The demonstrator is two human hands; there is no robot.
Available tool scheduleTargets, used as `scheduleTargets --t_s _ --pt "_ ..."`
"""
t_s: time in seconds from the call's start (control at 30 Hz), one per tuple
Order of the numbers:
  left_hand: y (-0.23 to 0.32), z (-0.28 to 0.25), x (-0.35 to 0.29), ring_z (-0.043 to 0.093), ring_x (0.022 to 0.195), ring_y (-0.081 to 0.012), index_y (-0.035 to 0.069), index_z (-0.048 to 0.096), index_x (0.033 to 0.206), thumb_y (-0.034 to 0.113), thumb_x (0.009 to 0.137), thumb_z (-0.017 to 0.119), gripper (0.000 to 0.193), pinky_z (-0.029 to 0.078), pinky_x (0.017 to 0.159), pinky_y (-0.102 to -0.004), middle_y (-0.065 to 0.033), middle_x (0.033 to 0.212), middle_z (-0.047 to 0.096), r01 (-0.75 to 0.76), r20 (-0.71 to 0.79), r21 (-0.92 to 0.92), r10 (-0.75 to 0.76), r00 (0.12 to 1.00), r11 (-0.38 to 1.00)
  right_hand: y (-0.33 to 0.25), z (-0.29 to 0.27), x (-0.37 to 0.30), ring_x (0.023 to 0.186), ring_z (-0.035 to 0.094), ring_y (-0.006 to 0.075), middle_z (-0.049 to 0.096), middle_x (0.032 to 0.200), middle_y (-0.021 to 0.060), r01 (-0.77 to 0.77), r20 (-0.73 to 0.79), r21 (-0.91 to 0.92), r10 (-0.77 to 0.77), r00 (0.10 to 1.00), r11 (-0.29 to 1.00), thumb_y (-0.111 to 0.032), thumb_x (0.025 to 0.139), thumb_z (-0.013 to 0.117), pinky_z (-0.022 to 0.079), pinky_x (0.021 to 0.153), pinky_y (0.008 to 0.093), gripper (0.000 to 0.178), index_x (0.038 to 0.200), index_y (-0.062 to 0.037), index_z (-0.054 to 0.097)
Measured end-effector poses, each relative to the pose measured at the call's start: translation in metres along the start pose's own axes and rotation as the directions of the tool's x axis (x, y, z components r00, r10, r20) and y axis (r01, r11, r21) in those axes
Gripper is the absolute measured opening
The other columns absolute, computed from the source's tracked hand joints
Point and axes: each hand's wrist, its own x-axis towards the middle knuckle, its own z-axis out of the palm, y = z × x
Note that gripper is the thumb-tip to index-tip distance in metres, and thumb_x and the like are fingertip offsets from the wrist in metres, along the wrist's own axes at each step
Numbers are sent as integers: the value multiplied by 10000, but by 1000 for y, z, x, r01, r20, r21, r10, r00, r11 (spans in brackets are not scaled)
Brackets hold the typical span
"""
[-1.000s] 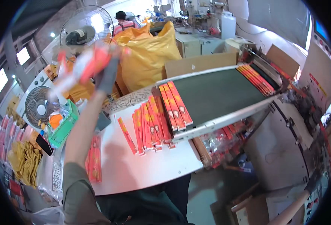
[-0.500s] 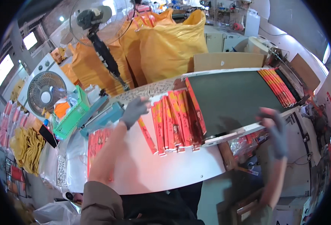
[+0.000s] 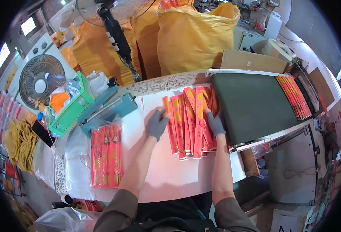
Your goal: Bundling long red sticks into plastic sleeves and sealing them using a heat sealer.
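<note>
Both sides, head view: left hand (image 3: 157, 125) at the left edge of the red packets (image 3: 198, 129), right hand (image 3: 217, 124) at their right; light, even pressure inward should square them without creasing.
Fingers (image 3: 162, 118): left curled, right bent against the pile; whether either pinches a packet, I cannot tell.
Packets: long, flat, yellow-patterned, overlapping, lower ends uneven.
Place: white desk (image 3: 170, 176), beside the green belt (image 3: 251, 104).

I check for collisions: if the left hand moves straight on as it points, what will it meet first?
Likely the leftmost loose slim red packet; the left hand seems at its edge, but contact is unclear.
</note>
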Motion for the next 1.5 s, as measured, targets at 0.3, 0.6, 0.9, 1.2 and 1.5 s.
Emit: scheduleTargets --t_s 0.3,0.6,0.9,1.2,1.5 --pt "51 -26 -91 560 1016 -154 -3 441 1251 252 810 685 565 459 879 -292 -73 1132 577 595 486 -524 -359 796 609 -112 -61 -95 1066 566 254 552 1167 245 -220 573 205 65 817 954 -443 782 669 444 890 340 915 1371 87 210" --pt "110 -129 -263 539 1051 -167 4 415 1270 286 779 716 641 454 897 -309 -98 1135 567 530 715 -38 -347 606 847 -124 -174 -271 1149 481 220 490 1240 176 -573 882 366 -78 465 734 -373 719 768 385 976 353 1094 1426 -28 7" --pt "162 -155 -185 527 1105 -191 10 300 1303 231 558 878 968 442 917 -321 -119 1234 498 351 569 -359 -95 817 865 -184 -164 -202 1142 482 200 483 1241 111 -367 719 593 -266 642 717 -202 627 846 407 942 342 864 1290 1 330" --pt "178 -153 -176 475 1178 -202 28 166 1422 200 551 863 1129 390 984 -317 -135 1311 452 -161 228 -348 250 941 924 -278 -156 -171 1072 526 263 481 1214 154 -70 313 899 -523 793 433 -334 527 891 446 921 376 1315 1447 -36 0" --pt "152 -167 -238 550 985 -132 23 442 1229 202 692 729 635 471 817 -268 -64 1053 558 553 598 -599 -137 790 579 -249 -133 -196 1138 512 226 519 1242 156 -654 832 546 -430 351 523 -153 693 753 400 961 316 540 1169 20 566"
